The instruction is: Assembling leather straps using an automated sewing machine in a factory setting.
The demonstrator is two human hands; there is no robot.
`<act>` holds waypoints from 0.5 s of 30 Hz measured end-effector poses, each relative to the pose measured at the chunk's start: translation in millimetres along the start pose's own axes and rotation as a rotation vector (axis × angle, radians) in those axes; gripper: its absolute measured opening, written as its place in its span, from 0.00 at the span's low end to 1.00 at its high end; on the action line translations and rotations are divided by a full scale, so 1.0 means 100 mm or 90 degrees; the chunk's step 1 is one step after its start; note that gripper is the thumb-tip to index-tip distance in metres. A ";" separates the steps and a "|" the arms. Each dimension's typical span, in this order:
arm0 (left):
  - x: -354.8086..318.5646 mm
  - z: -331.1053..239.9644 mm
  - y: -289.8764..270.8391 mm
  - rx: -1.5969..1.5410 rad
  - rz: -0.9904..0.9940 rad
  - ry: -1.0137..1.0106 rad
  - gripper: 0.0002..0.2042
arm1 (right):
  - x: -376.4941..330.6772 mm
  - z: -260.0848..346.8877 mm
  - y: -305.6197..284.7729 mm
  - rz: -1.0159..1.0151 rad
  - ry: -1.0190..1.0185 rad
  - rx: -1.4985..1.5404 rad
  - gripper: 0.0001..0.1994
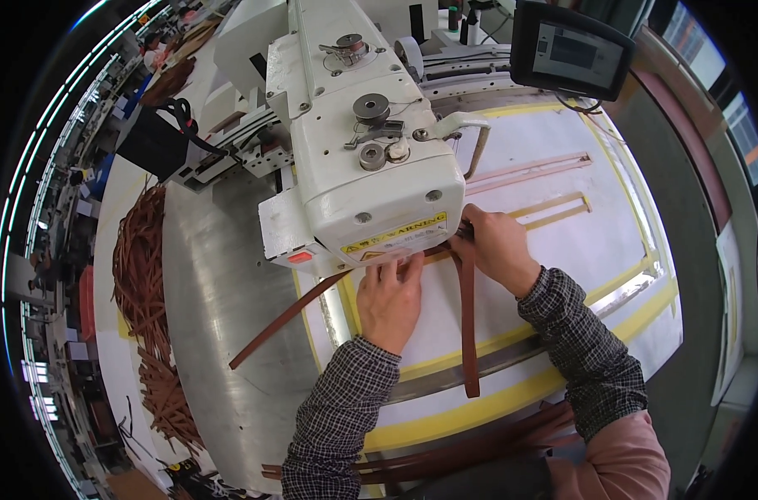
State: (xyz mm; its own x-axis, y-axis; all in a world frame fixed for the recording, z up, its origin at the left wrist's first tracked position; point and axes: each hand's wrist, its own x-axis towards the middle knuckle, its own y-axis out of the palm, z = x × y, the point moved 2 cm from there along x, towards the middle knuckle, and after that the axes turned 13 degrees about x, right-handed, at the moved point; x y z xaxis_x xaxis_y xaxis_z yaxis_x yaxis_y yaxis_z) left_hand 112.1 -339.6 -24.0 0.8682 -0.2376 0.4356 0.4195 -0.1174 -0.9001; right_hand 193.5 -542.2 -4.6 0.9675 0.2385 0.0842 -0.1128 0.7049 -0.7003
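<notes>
A white industrial sewing machine head (387,196) stands over a white work plate edged with yellow tape. One end of a flat brown strap (287,321) sticks out to the left from beneath the head, while a brown strap length (469,333) hangs toward me on the right. My left hand (389,304) has its fingers bent against the strap at the head's lower front edge, fingertips partly hidden there. At the head's right side my right hand (502,250) pinches the strap near the needle area. Something small and dark beside its fingertips is too hidden to name.
Piles of brown straps (141,267) lie at the left, beyond a metal plate (220,308). More brown straps (487,437) lie along the near edge. A control screen (572,52) stands at the far right. Narrow slots (554,210) are framed in the work plate.
</notes>
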 end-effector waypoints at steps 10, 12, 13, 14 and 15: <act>-0.01 0.04 -0.02 0.012 -0.004 0.005 0.17 | -0.13 -0.77 -0.79 -0.096 0.132 -0.017 0.15; -0.01 0.05 -0.05 0.014 -0.009 0.008 0.17 | -0.16 -1.06 -0.96 -0.122 0.144 -0.004 0.16; -0.01 0.05 -0.05 0.025 -0.006 0.009 0.17 | -0.18 -1.21 -1.07 -0.147 0.152 -0.007 0.16; 0.00 0.04 -0.04 0.025 -0.001 0.012 0.17 | -0.20 -1.35 -1.16 -0.172 0.161 -0.010 0.17; -0.01 0.05 -0.03 0.021 -0.004 0.016 0.17 | -0.20 -1.37 -1.24 -0.178 0.163 -0.013 0.17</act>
State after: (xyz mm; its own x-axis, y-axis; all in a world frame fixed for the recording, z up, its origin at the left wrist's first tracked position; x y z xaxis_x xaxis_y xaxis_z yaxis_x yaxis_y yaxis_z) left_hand 111.1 -334.2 -21.7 0.8590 -0.2615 0.4402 0.4331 -0.0875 -0.8971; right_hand 219.1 -725.5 -16.3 0.9859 -0.1378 0.0953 0.1652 0.7048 -0.6899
